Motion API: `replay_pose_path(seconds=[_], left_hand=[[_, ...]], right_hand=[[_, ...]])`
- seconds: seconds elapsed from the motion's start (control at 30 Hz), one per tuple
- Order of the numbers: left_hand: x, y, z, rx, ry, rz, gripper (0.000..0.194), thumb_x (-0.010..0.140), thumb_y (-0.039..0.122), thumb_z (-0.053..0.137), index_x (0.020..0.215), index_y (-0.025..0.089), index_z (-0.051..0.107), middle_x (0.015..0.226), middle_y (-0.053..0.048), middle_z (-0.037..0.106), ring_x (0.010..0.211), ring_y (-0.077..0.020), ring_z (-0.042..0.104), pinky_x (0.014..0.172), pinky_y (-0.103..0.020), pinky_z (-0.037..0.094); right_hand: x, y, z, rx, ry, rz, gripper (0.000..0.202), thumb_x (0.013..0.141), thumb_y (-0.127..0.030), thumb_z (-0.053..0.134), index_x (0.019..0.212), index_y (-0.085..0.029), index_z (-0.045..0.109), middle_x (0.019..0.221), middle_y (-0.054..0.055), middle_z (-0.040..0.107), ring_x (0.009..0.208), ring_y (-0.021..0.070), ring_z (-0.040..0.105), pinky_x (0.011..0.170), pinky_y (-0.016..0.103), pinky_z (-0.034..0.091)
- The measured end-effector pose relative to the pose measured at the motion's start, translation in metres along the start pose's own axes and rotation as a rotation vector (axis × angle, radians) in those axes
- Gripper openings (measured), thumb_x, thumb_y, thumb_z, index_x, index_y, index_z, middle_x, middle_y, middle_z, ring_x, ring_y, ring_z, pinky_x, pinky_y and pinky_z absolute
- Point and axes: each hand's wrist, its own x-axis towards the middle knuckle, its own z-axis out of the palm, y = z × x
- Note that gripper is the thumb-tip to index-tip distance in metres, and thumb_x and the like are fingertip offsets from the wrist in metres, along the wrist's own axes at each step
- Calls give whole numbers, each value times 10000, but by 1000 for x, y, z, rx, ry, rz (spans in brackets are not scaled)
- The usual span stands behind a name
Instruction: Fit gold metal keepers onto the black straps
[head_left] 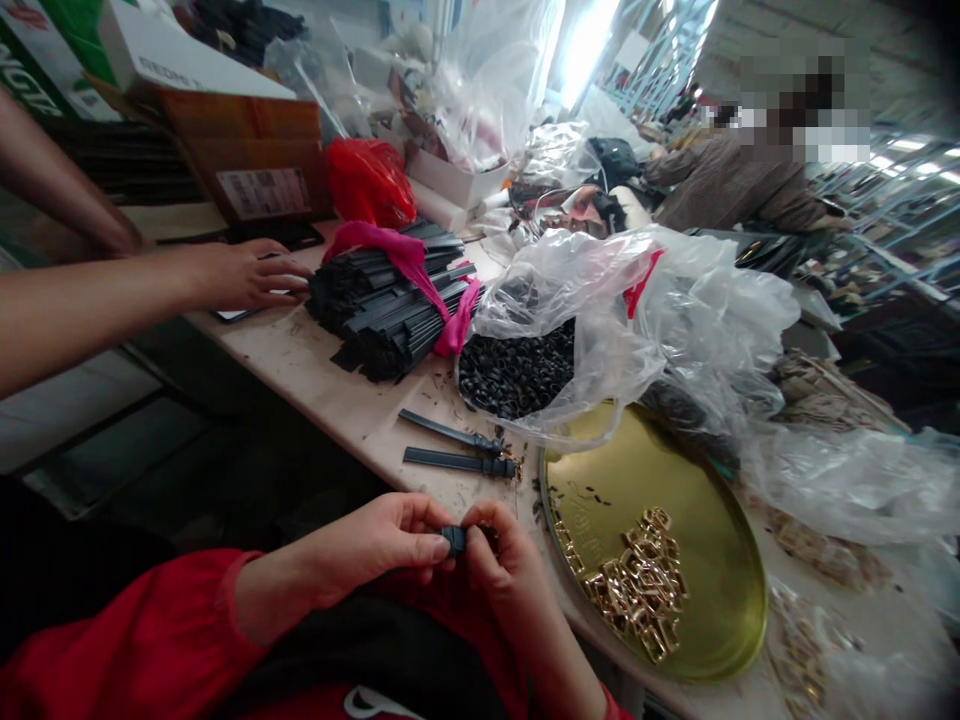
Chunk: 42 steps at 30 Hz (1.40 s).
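Note:
My left hand [382, 545] pinches a short black strap piece [454, 540] between thumb and fingers, just in front of my body. Closed on the other end of the same piece is my right hand [504, 560]; its fingers hide most of that end. Beyond my hands, two finished-looking black straps lie on the table, an upper strap [442, 427] and a lower strap [450, 460], each with a gold-coloured buckle at its right end. To the right, a round gold tray [716, 560] holds a heap of gold buckles [645, 585].
A bundle of black strips [390, 320] tied with pink cloth [382, 240] lies behind the straps. Beside it, a clear plastic bag [600, 370] holds small black loops [517, 370]. Another person's hand [255, 275] rests near the bundle. A cardboard box [247, 150] stands behind.

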Motion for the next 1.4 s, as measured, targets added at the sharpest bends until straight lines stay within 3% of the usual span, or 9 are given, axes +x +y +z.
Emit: replay_pose_path(seconds=[0.1, 0.2, 0.4, 0.63, 0.77, 0.9, 1.13, 1.3, 1.4], left_hand=[[2, -3, -2, 65, -8, -20, 326, 628, 341, 698, 845, 122, 595, 713, 12, 640, 573, -85, 535, 575, -206, 403], [0, -4, -4, 140, -32, -45, 282, 642, 312, 662, 837, 117, 605, 696, 11, 640, 560, -84, 532, 551, -197, 397], [-13, 0, 3, 352, -135, -12, 272, 678, 170, 523, 929, 123, 616, 781, -1, 650, 655, -107, 573, 621, -205, 421], [-29, -2, 15, 587, -93, 100, 362, 716, 127, 453, 1073, 139, 513, 765, 11, 629, 694, -127, 587, 609, -206, 423], [-38, -7, 20, 737, -72, 168, 372, 732, 112, 440, 1091, 177, 514, 791, 17, 634, 720, -132, 587, 640, -214, 426], [-43, -15, 23, 872, 4, 262, 411, 746, 105, 442, 1134, 229, 502, 931, 15, 653, 843, -142, 593, 743, -229, 421], [-53, -12, 26, 970, -41, 312, 338, 771, 123, 460, 1078, 246, 532, 985, 28, 657, 890, -136, 587, 787, -220, 402], [-58, -15, 32, 978, -65, 304, 273, 766, 119, 464, 983, 240, 579, 933, 41, 658, 849, -120, 589, 738, -192, 402], [-59, -24, 34, 1111, -7, 290, 360, 769, 133, 469, 1089, 275, 552, 856, 43, 664, 779, -136, 593, 678, -206, 392]], right_hand=[[-5, -4, -5, -409, 10, -192, 131, 806, -217, 411, 767, -186, 532, 676, 23, 530, 607, 146, 483, 533, 244, 331], [-12, -4, -7, -588, -46, -261, 183, 823, -204, 397, 737, -182, 558, 688, 36, 525, 599, 149, 476, 523, 250, 314], [-23, -4, -10, -223, -121, -69, 73, 801, -207, 487, 785, -195, 557, 695, -17, 553, 632, 116, 475, 550, 211, 345], [-31, 1, -7, 203, -245, 128, 139, 773, -315, 542, 780, -194, 474, 629, -58, 490, 537, 88, 421, 496, 202, 324], [-40, 1, -1, -37, -215, 32, 34, 774, -205, 520, 799, -198, 499, 700, -30, 556, 602, 109, 482, 540, 216, 363], [-47, -5, 1, -341, -126, -127, 135, 750, -116, 496, 834, -204, 555, 820, 12, 621, 739, 153, 541, 663, 267, 394], [-52, 7, 2, 250, -319, 242, 181, 720, -305, 607, 797, -186, 494, 575, -62, 513, 431, 72, 435, 411, 186, 322], [-60, 14, 8, 540, -341, 290, 294, 649, -325, 695, 711, -194, 439, 492, -93, 454, 367, 42, 353, 360, 166, 231], [-61, 14, 13, 469, -311, 271, 281, 624, -286, 706, 676, -187, 448, 552, -78, 477, 406, 44, 359, 380, 174, 245]])
